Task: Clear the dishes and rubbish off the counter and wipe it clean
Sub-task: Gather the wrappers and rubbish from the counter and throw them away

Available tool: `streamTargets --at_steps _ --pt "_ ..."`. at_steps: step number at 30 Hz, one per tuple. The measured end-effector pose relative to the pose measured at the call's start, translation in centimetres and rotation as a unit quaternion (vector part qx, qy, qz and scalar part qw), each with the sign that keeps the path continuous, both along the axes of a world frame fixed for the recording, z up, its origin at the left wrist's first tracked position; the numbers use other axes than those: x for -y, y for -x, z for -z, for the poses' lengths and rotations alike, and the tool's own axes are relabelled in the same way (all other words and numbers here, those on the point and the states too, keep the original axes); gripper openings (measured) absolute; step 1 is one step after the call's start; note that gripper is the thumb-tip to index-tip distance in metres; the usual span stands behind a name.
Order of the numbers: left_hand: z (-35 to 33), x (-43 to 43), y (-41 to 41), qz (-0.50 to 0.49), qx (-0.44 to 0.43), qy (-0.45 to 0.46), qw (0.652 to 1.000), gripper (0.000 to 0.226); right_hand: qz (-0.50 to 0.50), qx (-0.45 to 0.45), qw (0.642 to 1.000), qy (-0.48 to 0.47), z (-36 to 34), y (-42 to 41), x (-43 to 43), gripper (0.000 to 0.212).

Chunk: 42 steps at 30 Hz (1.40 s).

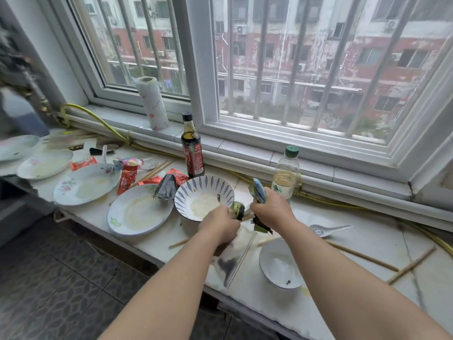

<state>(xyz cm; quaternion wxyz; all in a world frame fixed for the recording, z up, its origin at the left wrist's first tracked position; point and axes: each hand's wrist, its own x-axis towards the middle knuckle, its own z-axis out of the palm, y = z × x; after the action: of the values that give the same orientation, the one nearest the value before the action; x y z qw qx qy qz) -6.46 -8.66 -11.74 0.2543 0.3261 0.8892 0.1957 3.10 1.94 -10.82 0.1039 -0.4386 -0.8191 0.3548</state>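
Wrapper bundle point(258, 193): right hand point(272, 208) is gripping it upright; left hand point(218, 225), just leftward, is pinching green wrapper point(238, 210) between the 2 hands.

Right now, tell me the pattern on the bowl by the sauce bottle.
The bowl is white with dark blue leaf strokes round its inner wall; head view.

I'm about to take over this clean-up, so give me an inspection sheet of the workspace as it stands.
Surface: pale counter, stained and crowded.
Job's things: four dirty plates, patterned bowl, small white bowl, spoon, loose chopsticks.
Clutter: red wrappers, clear bag, sauce bottle, plastic bottle.
Hands: left hand grips a green packet; right hand grips a bunch of wrappers.
Cables: yellow hose along the sill.
Surroundings: barred window, paper towel roll on sill, tiled floor.
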Motion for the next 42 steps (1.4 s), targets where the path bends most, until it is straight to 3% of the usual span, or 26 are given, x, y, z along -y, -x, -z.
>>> streamTargets --at_steps 3,7,12,17,24,26,33,42 --pt "-2.1 0.4 1.7 -0.102 -0.009 -0.093 0.990 0.012 0.018 -0.053 0.998 0.012 -1.1 1.1 0.5 0.009" --pt "-4.3 2.2 4.0 -0.245 -0.011 -0.196 0.949 0.034 -0.005 -0.125 0.989 0.076 -2.5 3.2 2.2 0.007" --pt "-6.6 7.1 6.8 -0.350 -0.020 -0.250 0.902 0.038 -0.063 -0.165 0.977 0.121 -4.5 6.9 6.0 0.004" --pt "-8.6 15.2 9.1 -0.430 -0.044 -0.255 0.865 0.018 -0.146 -0.166 0.967 0.126 -6.7 11.8 12.6 0.008" --pt "-9.4 31.9 11.2 -0.554 -0.110 -0.240 0.790 0.026 -0.272 -0.141 0.947 0.094 -7.8 17.7 28.1 0.019" --pt "-9.5 38.0 11.2 -0.597 -0.122 -0.230 0.759 0.026 -0.319 -0.129 0.934 0.094 -7.9 18.6 34.1 0.010" --pt "-9.5 57.6 8.9 -0.687 -0.162 -0.204 0.678 0.028 -0.444 -0.116 0.883 0.099 -7.1 20.3 53.7 0.008" --pt "-7.8 74.5 4.8 -0.781 -0.174 -0.182 0.572 0.029 -0.553 -0.077 0.821 0.120 -5.5 20.1 70.8 0.005"
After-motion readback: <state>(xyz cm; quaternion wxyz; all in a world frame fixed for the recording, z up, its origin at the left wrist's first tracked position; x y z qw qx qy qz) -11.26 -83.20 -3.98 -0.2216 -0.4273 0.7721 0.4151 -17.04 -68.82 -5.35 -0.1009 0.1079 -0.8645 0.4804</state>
